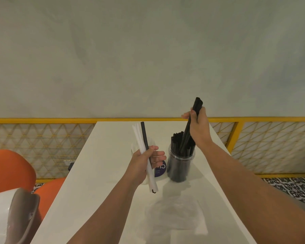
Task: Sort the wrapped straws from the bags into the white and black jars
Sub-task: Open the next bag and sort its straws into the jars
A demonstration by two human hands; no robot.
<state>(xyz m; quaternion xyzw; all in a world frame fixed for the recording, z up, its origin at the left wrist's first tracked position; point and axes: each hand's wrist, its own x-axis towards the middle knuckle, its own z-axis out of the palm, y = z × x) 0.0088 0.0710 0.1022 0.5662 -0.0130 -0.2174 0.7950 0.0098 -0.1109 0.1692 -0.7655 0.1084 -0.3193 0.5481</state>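
Two bare hands work above a white table (pixel 99 173) that runs away from the camera toward a grey wall (pixel 148 50). The left hand (pixel 144 162) is closed around a small bunch of straws held nearly upright: several white straws (pixel 138 138) and one black straw (pixel 144 136) lying against them, their tops fanning slightly above the fist and their lower ends sticking out below it. The thumb presses the bunch against the palm while the fingers curl loosely around the far side.

The right hand (pixel 197 127) grips a bundle of black straws (pixel 195 110) near their upper end. The bundle slants down and to the left, and its lower end is inside the black jar (pixel 180 162), among the many black straws already standing there. That jar is clear plastic and stands on the table just right of centre.

Just to its left, mostly hidden behind the left hand, stands the white jar (pixel 158 171); only part of its side with a purple label shows, so what it holds cannot be told.

Nearer the camera, a crumpled clear plastic bag (pixel 176 213) lies flat on the table between the two forearms. Whether anything is in it cannot be told.

Beyond the table runs a yellow railing (pixel 42 120) with a lattice panel. An orange chair (pixel 9 171) sits at the left, and patterned black-and-white floor (pixel 289 187) shows at the right
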